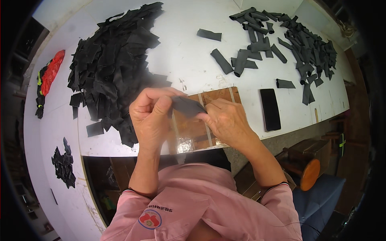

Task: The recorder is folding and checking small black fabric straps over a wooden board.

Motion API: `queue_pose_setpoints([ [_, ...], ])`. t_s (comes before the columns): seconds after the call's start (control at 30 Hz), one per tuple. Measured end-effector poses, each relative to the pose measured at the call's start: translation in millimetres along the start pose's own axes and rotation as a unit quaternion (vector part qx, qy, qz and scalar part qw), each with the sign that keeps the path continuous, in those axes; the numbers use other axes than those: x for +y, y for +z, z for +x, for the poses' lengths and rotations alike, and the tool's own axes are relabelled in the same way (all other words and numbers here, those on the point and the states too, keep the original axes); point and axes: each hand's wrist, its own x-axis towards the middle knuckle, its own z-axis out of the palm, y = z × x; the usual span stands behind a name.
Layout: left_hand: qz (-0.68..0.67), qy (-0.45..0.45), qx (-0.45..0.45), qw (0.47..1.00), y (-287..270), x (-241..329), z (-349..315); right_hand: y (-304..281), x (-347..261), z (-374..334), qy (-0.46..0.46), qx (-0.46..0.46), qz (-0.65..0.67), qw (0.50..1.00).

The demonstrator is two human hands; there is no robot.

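The left hand (150,114), a bare hand, is closed on the left end of a small dark grey piece of cloth-like material (187,107), pinching it between the thumb and curled fingers; the right hand (227,120), also bare, grips the same piece's right end. The piece is held in front of the body, above a brown, glossy rectangular board crossed by pale strips (223,95). The fingers cover the piece's 2 ends, so whether it is flat or folded there cannot be told, and the hands and forearms hide part of the board. Just beyond the left hand, on a white, scuffed tabletop (181,48), spreads a large heap of flat black fabric-like pieces (116,60), its lower layers buried. To the right of the board lies a black rectangular phone with a dark screen (270,110); farther back on the right are scattered dark grey tube-shaped pieces (317,52), overlapping too closely to count. At the far left are a crumpled red plastic-like bundle (53,72) and a smaller heap of black scraps (64,164). Below, the wearer's pink short-sleeved shirt (185,193) is cut off by the lower edge; it bears a round red-and-blue emblem (150,219) and, beside it, a short line of dark lettering. Dark curved borders swallow the outer room.
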Motion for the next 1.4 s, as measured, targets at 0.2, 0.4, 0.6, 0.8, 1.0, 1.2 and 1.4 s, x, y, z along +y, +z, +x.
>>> queue_pose_setpoints([
  [0.2, 0.084, 0.006, -0.053, 0.995, 2, -4, -4, 21, 11, -8, 0.019, 0.003, 0.034, 0.999],
  [0.4, 0.181, 0.0, 0.009, 0.983, -11, -15, 0, 0, 20, 8, -0.026, -0.053, 0.063, 0.996],
  [0.6, 0.664, -0.041, 0.112, 0.738, -85, -69, 0, -38, 61, 43, 0.213, 0.122, 0.373, 0.895],
  [0.8, 0.72, -0.146, 0.023, 0.678, -97, -78, 4, 15, 17, -38, 0.304, 0.013, 0.444, 0.843],
  [1.0, 0.721, -0.07, 0.045, 0.688, -108, -65, -10, 38, -9, -62, 0.293, -0.092, 0.442, 0.843],
  [1.2, 0.692, -0.048, 0.053, 0.718, -121, -64, -19, 61, -27, -52, 0.265, -0.11, 0.411, 0.865],
  [1.4, 0.292, -0.122, 0.146, 0.937, -95, -15, -17, 59, -38, -31, 0.158, 0.005, 0.261, 0.952],
])
